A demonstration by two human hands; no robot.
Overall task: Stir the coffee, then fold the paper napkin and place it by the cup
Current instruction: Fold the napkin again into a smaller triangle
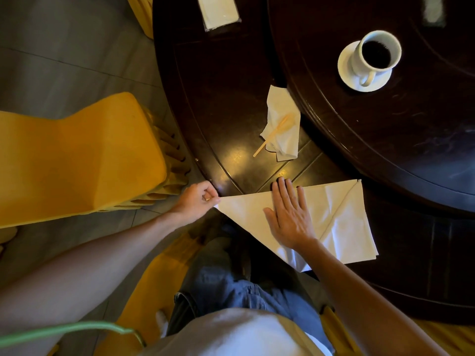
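Dark polished wood fills your view: a table with a raised round turntable on its right half. Your right hand lies flat and open, fingers spread, pressing down on the white paper napkin, which is folded into a large triangle at the table's near edge. Your left hand is closed in a pinch on the napkin's left tip, right at the table rim.

Farther out, a crumpled napkin lies on the table against the turntable's edge, with a wooden stirrer resting across it. Well apart from your hands, the white cup of black coffee stands on its saucer on the turntable. A napkin holder sits at the far edge. Yellow-covered chairs stand to your left.
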